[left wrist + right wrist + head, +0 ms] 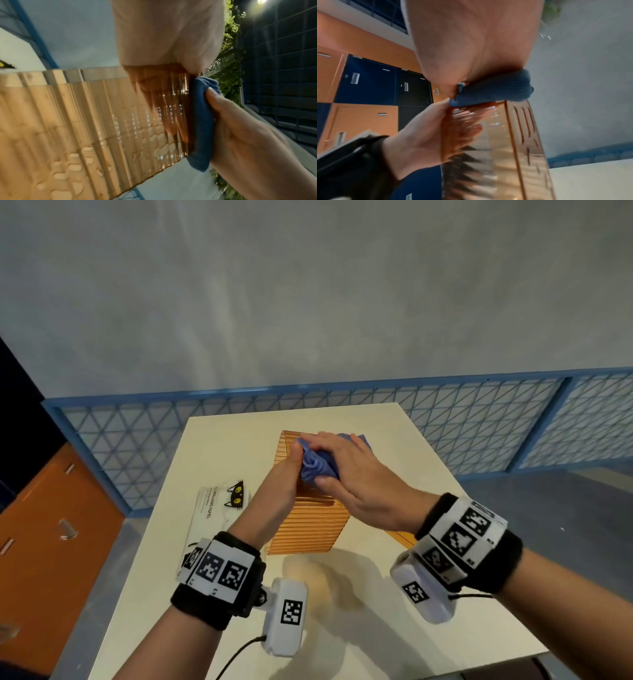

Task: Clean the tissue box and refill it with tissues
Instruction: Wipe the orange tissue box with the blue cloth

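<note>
A ribbed, see-through orange tissue box (308, 525) stands on the cream table (376, 628). My left hand (284, 477) grips its left upper side, and in the right wrist view the fingers (465, 129) show through the box wall (505, 148). My right hand (349, 470) clutches a bunched blue cloth (317, 465) and presses it on the box's top far edge. The left wrist view shows that cloth (200, 121) squeezed between the right hand (240, 135) and the box (85, 121). A white tissue pack (212, 515) with a black cat print lies left of the box.
A flat orange piece (400, 534) lies on the table under my right wrist. A blue mesh fence (445, 422) runs behind the table. Orange cabinets (51, 525) stand at the left. Bare tabletop stretches in front of the box.
</note>
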{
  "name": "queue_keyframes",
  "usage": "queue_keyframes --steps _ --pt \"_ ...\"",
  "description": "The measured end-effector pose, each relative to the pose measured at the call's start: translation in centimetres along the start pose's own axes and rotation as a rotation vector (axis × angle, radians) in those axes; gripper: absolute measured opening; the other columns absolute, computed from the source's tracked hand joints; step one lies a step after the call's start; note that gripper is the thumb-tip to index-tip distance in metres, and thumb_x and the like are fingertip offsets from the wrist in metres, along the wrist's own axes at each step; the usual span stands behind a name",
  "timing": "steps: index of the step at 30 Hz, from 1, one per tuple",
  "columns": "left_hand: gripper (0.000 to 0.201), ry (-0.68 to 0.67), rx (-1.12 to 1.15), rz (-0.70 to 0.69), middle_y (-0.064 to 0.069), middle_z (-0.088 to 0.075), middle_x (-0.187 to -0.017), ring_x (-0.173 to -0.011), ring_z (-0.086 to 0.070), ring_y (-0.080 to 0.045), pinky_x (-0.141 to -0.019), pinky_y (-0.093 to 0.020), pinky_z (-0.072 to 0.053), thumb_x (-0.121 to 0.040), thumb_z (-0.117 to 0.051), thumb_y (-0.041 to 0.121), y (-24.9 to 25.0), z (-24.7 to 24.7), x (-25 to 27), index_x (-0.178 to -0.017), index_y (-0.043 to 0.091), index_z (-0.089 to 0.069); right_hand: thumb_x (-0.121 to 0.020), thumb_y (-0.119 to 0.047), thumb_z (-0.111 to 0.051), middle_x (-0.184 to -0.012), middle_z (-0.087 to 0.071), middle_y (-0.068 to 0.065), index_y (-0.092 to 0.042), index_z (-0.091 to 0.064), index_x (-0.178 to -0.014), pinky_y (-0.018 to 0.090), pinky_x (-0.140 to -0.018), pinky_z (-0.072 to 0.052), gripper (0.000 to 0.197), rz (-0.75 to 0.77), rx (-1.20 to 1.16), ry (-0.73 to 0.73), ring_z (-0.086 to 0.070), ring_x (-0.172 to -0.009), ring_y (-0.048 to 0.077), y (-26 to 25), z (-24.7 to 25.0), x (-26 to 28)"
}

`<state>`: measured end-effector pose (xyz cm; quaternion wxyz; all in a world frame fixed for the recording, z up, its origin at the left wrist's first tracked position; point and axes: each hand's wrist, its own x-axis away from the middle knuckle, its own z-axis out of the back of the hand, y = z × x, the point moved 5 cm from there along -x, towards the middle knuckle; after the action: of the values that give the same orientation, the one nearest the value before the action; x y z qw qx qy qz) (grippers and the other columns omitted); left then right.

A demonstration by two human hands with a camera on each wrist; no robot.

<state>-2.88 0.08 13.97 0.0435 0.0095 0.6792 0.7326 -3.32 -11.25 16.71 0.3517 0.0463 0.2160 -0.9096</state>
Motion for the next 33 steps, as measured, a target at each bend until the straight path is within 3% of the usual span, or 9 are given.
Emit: queue_keyframes --steps 5,7,11,13,16,21,24,28,33 --pt "0.046 -0.132 -0.098 -0.062 0.014 -0.071 -0.087 -0.080 -0.070 0.000 -0.076 -0.012 -0.052 -0.100 -0.016 0.041 0.8 -0.4 1.2 -0.095 0.036 -0.062 -0.101 -0.026 -0.034 -0.118 -0.054 0.002 -0.014 -0.037 -0.131 0.031 -0.090 -0.042 0.033 -0.161 -0.188 -0.093 -0.053 -0.104 0.017 1.6 2.3 -3.1" --pt "0.042 -0.167 -0.073 -0.068 0.015 -0.073 -0.088 -0.083 -0.070 0.001 -0.076 -0.011 -0.054 -0.099 -0.020 0.042 1.0 -0.7 1.5 -0.098 0.038 -0.061 -0.102 -0.029 -0.031 -0.106 -0.054 0.000 -0.014 -0.039 -0.128 0.029 -0.079 -0.038 0.031 -0.189 -0.147 -0.132 -0.053 -0.092 0.017 2.1 3.1 -4.1" --pt "0.048 -0.121 -0.072 -0.065 0.006 -0.073 -0.090 -0.087 -0.070 -0.010 -0.086 -0.025 -0.051 -0.088 -0.023 0.056 1.0 -0.2 1.7 -0.097 0.033 -0.063 -0.099 -0.033 -0.036 -0.134 -0.050 0.004 -0.015 -0.039 -0.137 0.032 -0.103 -0.037 0.043 -0.028 -0.014 -0.092 -0.046 -0.120 0.017 0.0 2.5 -1.9" --pt "0.053 -0.132 -0.064 -0.051 -0.001 -0.075 -0.094 -0.089 -0.070 -0.014 -0.089 -0.030 -0.051 -0.084 -0.027 0.057 0.7 -0.1 2.1 -0.103 0.027 -0.065 -0.095 -0.036 -0.033 -0.154 -0.029 0.003 -0.015 -0.031 -0.145 0.029 -0.118 -0.019 0.054 0.074 0.036 -0.118 -0.025 -0.141 0.014 -0.7 1.7 -0.2" --pt "0.054 -0.170 -0.059 -0.070 0.000 -0.073 -0.103 -0.095 -0.069 -0.011 -0.092 -0.028 -0.049 -0.084 -0.031 0.052 1.1 -0.3 2.6 -0.113 0.020 -0.064 -0.096 -0.035 -0.036 -0.154 -0.028 -0.005 -0.019 -0.030 -0.147 0.014 -0.113 -0.015 0.054 0.107 -0.043 -0.096 -0.021 -0.138 0.000 0.6 2.5 -0.5" --pt "0.042 -0.151 -0.029 -0.120 0.010 -0.073 -0.094 -0.087 -0.070 -0.001 -0.080 -0.017 -0.055 -0.080 -0.031 0.053 2.4 -1.0 2.5 -0.099 0.035 -0.062 -0.095 -0.032 -0.048 -0.103 -0.059 -0.016 -0.028 -0.056 -0.119 0.011 -0.079 -0.042 0.026 -0.144 -0.448 0.060 -0.055 -0.092 -0.004 3.2 4.6 -1.5" --pt "0.055 -0.055 0.274 0.050 0.001 -0.076 -0.091 -0.080 -0.072 -0.014 -0.070 -0.026 -0.059 -0.080 -0.027 0.063 1.7 -0.4 2.1 -0.094 0.028 -0.066 -0.090 -0.036 -0.057 -0.121 -0.057 -0.009 -0.023 -0.056 -0.128 0.004 -0.088 -0.041 0.040 -0.038 -0.309 0.139 -0.052 -0.103 -0.005 2.2 3.7 -0.4" --pt "0.076 -0.133 0.683 0.376 -0.015 -0.076 -0.087 -0.074 -0.074 -0.025 -0.058 -0.031 -0.060 -0.090 -0.018 0.067 -0.7 -0.6 2.2 -0.104 0.007 -0.063 -0.085 -0.051 -0.051 -0.141 -0.047 -0.001 -0.025 -0.045 -0.138 0.029 -0.104 -0.035 0.060 0.131 -0.004 0.098 -0.041 -0.122 0.013 0.8 -0.1 2.1" --pt "0.065 -0.016 0.694 0.549 -0.015 -0.072 -0.083 -0.067 -0.072 -0.024 -0.058 -0.026 -0.058 -0.095 -0.031 0.055 -3.9 0.3 2.1 -0.093 0.000 -0.065 -0.091 -0.037 -0.052 -0.134 -0.059 0.002 -0.020 -0.065 -0.119 0.040 -0.097 -0.045 0.036 0.484 0.295 0.086 -0.053 -0.121 0.026 -1.8 -4.7 4.0"
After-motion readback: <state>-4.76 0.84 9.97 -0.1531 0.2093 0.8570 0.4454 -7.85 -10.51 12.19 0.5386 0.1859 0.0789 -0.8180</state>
